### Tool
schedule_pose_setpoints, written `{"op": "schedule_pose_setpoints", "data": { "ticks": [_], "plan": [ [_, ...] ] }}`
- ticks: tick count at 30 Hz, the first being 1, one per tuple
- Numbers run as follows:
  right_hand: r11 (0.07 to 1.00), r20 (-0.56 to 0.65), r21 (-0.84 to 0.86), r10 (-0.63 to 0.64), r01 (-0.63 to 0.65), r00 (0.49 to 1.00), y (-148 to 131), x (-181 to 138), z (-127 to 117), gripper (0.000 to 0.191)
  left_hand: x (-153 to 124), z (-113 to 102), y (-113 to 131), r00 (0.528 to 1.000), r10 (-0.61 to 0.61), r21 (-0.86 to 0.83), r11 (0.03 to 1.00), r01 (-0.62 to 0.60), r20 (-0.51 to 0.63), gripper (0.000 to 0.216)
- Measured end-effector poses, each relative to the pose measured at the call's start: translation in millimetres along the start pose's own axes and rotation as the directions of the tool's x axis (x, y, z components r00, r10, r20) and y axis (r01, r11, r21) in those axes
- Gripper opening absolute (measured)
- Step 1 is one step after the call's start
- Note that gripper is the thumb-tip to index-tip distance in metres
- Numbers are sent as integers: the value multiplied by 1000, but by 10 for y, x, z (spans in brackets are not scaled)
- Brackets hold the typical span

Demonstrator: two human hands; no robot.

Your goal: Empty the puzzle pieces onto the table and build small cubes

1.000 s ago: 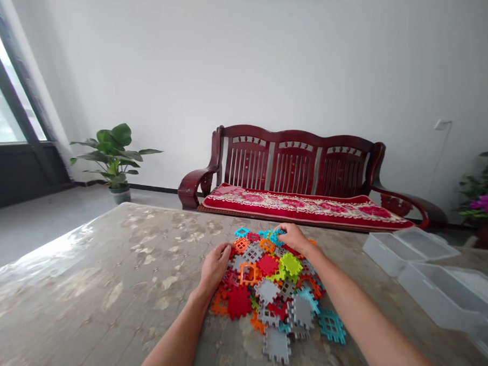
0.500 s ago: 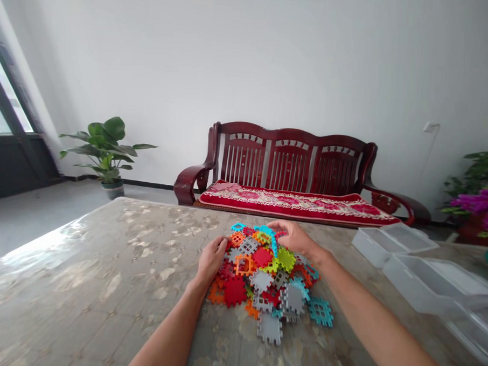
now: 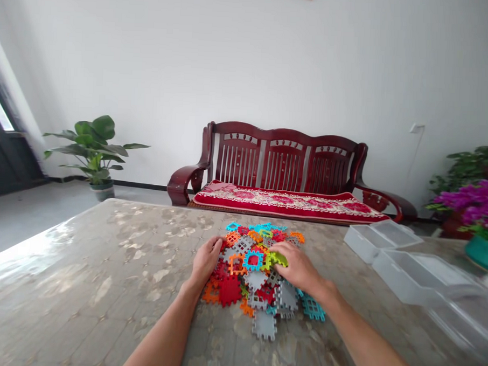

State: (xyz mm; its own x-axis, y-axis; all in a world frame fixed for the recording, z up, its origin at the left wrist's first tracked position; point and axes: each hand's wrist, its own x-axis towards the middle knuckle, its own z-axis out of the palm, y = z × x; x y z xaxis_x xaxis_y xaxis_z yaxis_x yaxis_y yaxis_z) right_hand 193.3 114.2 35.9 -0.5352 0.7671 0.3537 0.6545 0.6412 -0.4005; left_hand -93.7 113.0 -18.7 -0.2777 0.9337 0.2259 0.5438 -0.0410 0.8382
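Observation:
A heap of square interlocking plastic tiles with notched edges, in red, orange, grey, cyan and lime green, lies on the table before me. At its left side rests my left hand (image 3: pixel 206 259), open, its fingertips against the red tiles; part of its fingers is hidden. My right hand (image 3: pixel 299 265) reaches over the right side, thumb and fingers closed on a lime green tile (image 3: pixel 279 259). A cyan frame tile (image 3: pixel 252 260) lies on top, between the hands. Nearest me is a grey tile (image 3: pixel 264 324), and a cyan window tile (image 3: pixel 313 307) sits below my right wrist.
Clear plastic boxes (image 3: pixel 401 276) stand on the patterned tablecloth (image 3: pixel 143 270) to the right. Purple flowers in a teal pot (image 3: pixel 483 253) are at the far right. Behind the table is a dark wooden bench (image 3: pixel 285 163); a potted plant (image 3: pixel 95 149) stands left.
My right hand has come nearer from the far side of the heap and now grips the lime green tile. A cyan frame tile now lies mid-heap. The left hand stays beside the heap.

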Motion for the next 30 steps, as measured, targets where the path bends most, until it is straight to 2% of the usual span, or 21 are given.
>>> {"op": "schedule_pose_setpoints", "data": {
  "ticks": [3, 6, 8, 10, 12, 14, 16, 18, 19, 21, 24, 27, 30],
  "plan": [
    [999, -79, 35, 30, -27, 996, -26, 58, 19, 37, -5, -7, 10, 1000, -4, -2, 1000, 4, 0, 39],
    [988, -124, 88, 134, -123, 983, -76, 141, -45, 26, -19, -20, 35, 1000, 4, -6, 1000, -4, -17, 40],
    [976, -121, 139, 187, -170, 975, -95, 205, -109, 23, -31, -34, 60, 1000, 10, -6, 1000, -10, -30, 41],
    [949, -80, 265, 199, -172, 977, -79, 268, -169, 28, -41, -47, 86, 999, 12, -3, 1000, -12, -38, 42],
    [869, -13, 472, 176, -149, 984, -14, 328, -212, 43, -45, -54, 104, 999, 18, 0, 1000, -18, -42, 43],
    [748, 19, 647, 179, -149, 984, 111, 386, -234, 54, -40, -56, 107, 998, 44, 3, 999, -44, -54, 43],
    [681, -15, 710, 268, -178, 963, 308, 444, -225, 55, -29, -52, 93, 994, 85, 10, 996, -85, -66, 44],
    [703, -96, 671, 397, -235, 913, 576, 503, -182, 57, -22, -47, 73, 991, 124, 14, 992, -123, -57, 46],
    [746, -134, 613, 423, -260, 896, 729, 532, -149, 58, -21, -45, 65, 990, 137, 14, 991, -137, -39, 47],
    [833, -158, 416, 461, -364, 873, 1037, 585, -71, 59, -27, -42, 62, 988, 151, 16, 988, -152, 17, 48],
    [825, -139, 351, 514, -443, 847, 1391, 638, 51, 59, -46, -36, 83, 985, 149, 45, 987, -153, 84, 49],
    [818, -76, 356, 507, -452, 858, 1514, 643, 169, 58, -55, -27, 100, 985, 133, 86, 986, -143, 111, 50],
    [826, -20, 377, 460, -419, 888, 1446, 593, 264, 60, -49, -18, 87, 986, 114, 107, 986, -128, 125, 51]
  ]
}}
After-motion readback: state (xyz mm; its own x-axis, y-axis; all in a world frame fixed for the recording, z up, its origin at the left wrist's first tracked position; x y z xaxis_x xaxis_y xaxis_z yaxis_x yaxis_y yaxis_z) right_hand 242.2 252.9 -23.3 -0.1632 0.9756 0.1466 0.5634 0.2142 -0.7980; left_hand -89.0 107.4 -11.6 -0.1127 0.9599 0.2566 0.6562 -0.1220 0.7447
